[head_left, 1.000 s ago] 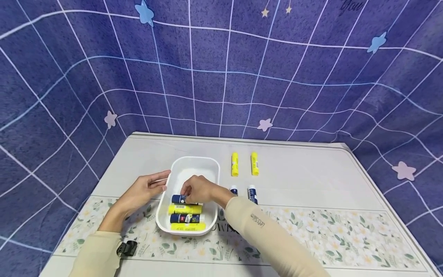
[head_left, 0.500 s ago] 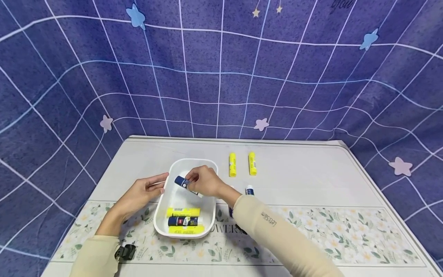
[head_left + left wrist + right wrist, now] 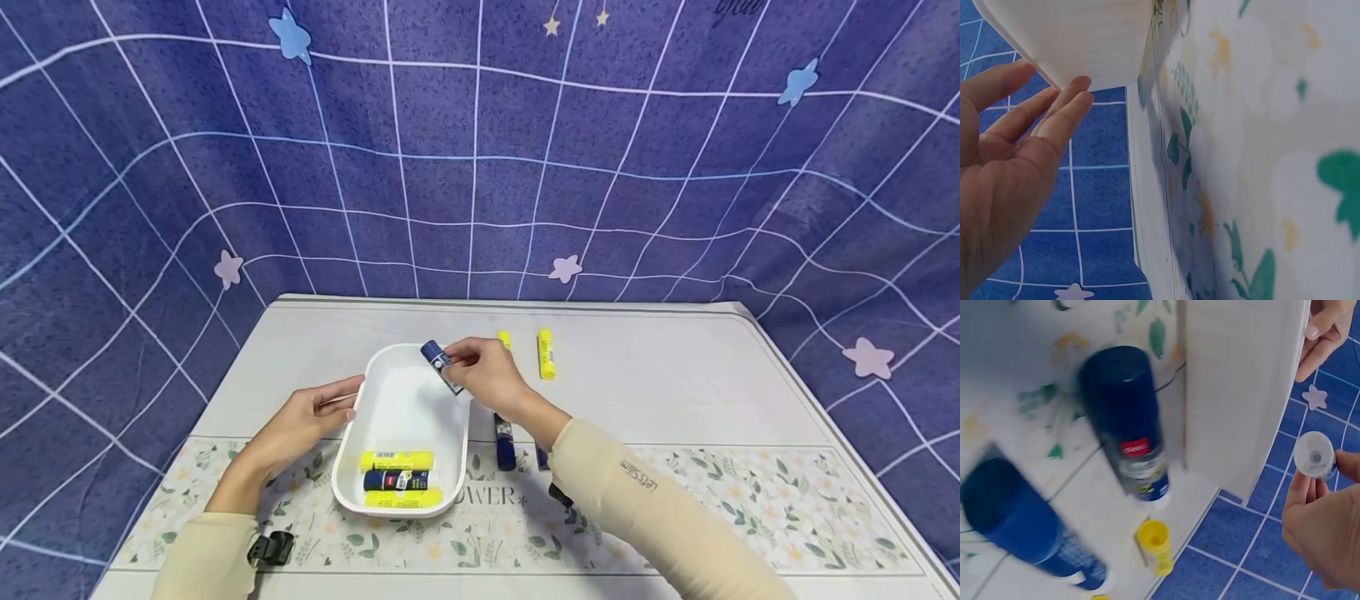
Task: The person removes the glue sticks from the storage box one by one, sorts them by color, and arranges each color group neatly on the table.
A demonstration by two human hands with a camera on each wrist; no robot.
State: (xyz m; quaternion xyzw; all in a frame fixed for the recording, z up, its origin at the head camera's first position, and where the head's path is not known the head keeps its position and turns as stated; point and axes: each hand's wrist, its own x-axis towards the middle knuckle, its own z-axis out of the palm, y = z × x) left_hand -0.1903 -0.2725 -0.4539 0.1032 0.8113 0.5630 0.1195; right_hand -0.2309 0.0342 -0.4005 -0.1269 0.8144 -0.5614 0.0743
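Note:
My right hand [image 3: 491,379] pinches a dark blue glue stick [image 3: 435,356] between thumb and fingers, tilted, above the far right rim of a white plastic tray [image 3: 408,408]. The right wrist view shows this stick's round white end [image 3: 1314,454]. My left hand [image 3: 303,421] touches the tray's left wall, its fingers fairly straight along the outside. Inside the tray, near its front end, lie a yellow glue stick [image 3: 397,461], a dark blue one [image 3: 397,480] and another yellow one [image 3: 403,499], side by side.
Right of the tray, two yellow glue sticks [image 3: 547,354] lie at the back, one partly behind my right hand. Two dark blue glue sticks [image 3: 505,442] lie nearer, one mostly hidden by my forearm. A blue curtain [image 3: 480,208] hangs behind the white table [image 3: 675,375].
My right hand has lifted the dark blue glue stick from the row in the tray and carried it up and right to the far right rim. My left hand stays at the tray.

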